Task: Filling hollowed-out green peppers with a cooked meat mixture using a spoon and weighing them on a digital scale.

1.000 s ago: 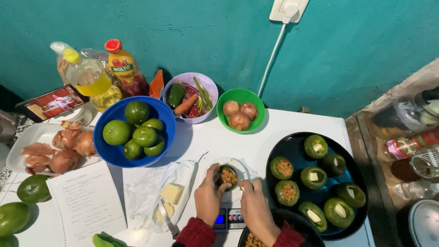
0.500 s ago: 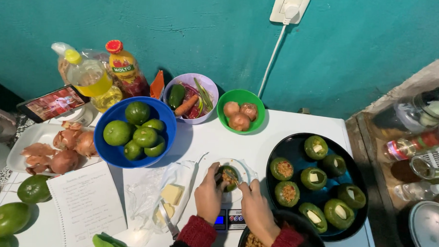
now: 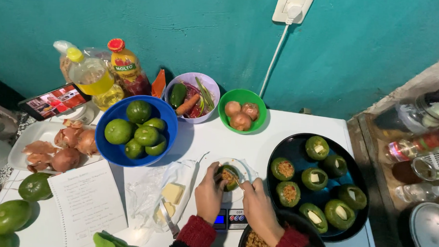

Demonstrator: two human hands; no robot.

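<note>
My left hand (image 3: 209,194) steadies a hollowed green vegetable (image 3: 227,178) with brown filling that sits on a small white dish on a kitchen scale (image 3: 228,219). My right hand (image 3: 258,203) holds a small utensil whose tip reaches into the filling. Just below my right wrist is a dark bowl of brown filling (image 3: 256,245). To the right, a black tray (image 3: 296,150) carries several hollowed green vegetables, some with brown filling, some with a butter cube.
A blue bowl of green vegetables (image 3: 135,130), a purple bowl of mixed vegetables (image 3: 191,96), a green bowl of onions (image 3: 242,111), oil bottles (image 3: 92,80), a white tray of onions (image 3: 53,144), a phone (image 3: 52,101), a handwritten sheet (image 3: 88,204), and butter on plastic with a knife (image 3: 170,197).
My hands stay at the vegetable on the scale; the right hand's utensil has shifted slightly in the filling. Nothing else has moved.
</note>
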